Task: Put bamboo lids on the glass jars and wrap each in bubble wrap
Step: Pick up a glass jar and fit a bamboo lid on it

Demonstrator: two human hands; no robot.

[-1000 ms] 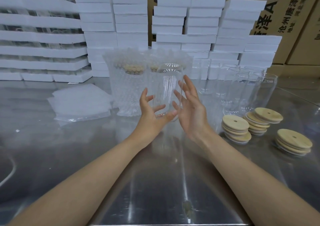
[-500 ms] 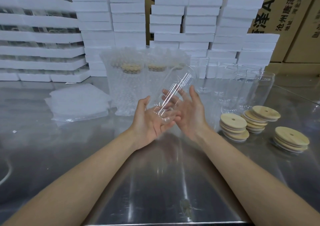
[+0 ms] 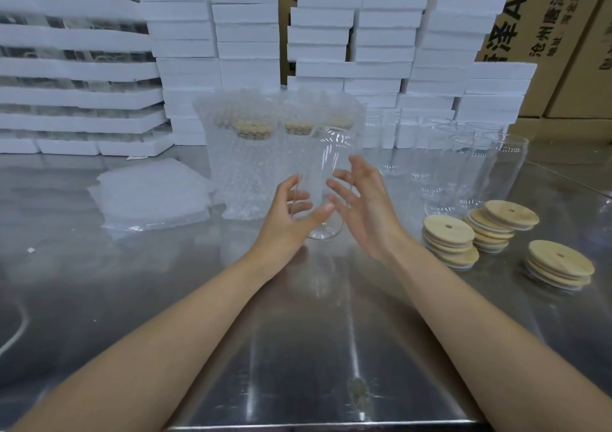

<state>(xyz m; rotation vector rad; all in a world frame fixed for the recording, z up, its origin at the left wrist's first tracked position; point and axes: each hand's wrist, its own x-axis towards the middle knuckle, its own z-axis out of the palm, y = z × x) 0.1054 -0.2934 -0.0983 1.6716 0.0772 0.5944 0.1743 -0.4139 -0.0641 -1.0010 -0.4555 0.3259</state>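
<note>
left hand (image 3: 287,221) | fingers curled round glass jar (image 3: 326,166); right hand (image 3: 366,214) | fingers apart, straight, beside jar

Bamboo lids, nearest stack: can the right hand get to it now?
Probably yes. The nearest stack of bamboo lids sits right of the right hand with bare steel table between; the left hand holds the glass jar.

You stand at a shiny stainless-steel table (image 3: 318,349) that mirrors the light. Along its far edge, flat white foam blocks (image 3: 384,37) rise in several uneven stacks. To your left, wider white foam trays (image 3: 76,67) lie in layers. Behind them stand brown cardboard boxes (image 3: 543,34) printed with dark characters. A small white scrap (image 3: 30,250) lies on the table at your left.
</note>
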